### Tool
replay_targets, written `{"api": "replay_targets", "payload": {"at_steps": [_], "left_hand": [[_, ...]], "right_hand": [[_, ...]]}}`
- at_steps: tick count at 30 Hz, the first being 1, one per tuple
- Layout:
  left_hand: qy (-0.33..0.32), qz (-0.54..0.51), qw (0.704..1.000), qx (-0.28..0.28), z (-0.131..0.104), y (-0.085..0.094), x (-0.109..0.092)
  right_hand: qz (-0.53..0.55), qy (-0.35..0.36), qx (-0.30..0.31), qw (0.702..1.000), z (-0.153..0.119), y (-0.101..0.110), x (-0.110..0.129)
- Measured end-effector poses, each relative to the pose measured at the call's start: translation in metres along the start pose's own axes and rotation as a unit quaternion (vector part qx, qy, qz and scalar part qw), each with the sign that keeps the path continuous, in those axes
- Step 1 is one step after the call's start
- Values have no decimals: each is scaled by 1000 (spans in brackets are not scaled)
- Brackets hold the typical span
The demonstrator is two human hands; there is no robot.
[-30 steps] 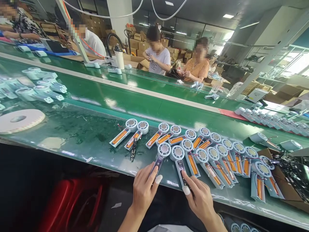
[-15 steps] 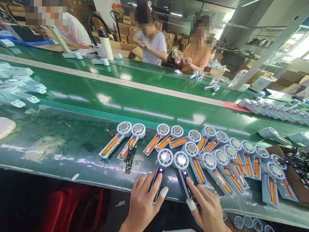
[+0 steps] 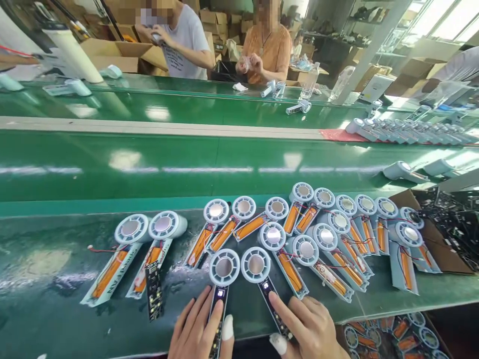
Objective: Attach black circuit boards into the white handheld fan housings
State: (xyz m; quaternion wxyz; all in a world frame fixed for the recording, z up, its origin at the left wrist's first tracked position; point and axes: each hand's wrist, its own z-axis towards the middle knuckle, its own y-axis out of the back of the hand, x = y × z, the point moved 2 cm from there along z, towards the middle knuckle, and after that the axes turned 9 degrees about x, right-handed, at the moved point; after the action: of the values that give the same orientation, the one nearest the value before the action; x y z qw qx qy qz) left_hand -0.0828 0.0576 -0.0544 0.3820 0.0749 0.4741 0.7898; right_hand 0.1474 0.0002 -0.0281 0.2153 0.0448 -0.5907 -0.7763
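Observation:
My left hand [image 3: 198,326] holds the handle of a pale blue handheld fan [image 3: 224,268], its index finger on the black circuit board below a small lit display. My right hand [image 3: 309,324] grips a second handheld fan [image 3: 256,265] the same way, index fingertip just under that board's lit display. Both thumbs wear white covers. The two round fan heads lie side by side, grilles up. To the left, a loose circuit board [image 3: 153,291] rests against the handle of an open fan [image 3: 164,227]. Another open fan [image 3: 130,229] lies beside it, its orange battery exposed.
Several open fans with orange batteries [image 3: 294,274] lie to the right. A cardboard box [image 3: 449,254] of circuit boards stands at the right edge, and a box of fans [image 3: 389,334] sits below the table. Beyond the green belt [image 3: 179,164], co-workers handle small items.
The view has turned to the right and come closer to the table. Both hands still hold the same two fans, whose displays now show lit digits.

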Motion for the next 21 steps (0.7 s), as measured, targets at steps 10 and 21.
{"api": "replay_targets", "payload": {"at_steps": [10,21], "left_hand": [[11,14,996,-92,6,-1,-13],[13,36,991,-126,12,2,-23]], "right_hand": [[34,-5,-44,998,0,5,1],[40,-13,-47,998,-8,0,2]]}}
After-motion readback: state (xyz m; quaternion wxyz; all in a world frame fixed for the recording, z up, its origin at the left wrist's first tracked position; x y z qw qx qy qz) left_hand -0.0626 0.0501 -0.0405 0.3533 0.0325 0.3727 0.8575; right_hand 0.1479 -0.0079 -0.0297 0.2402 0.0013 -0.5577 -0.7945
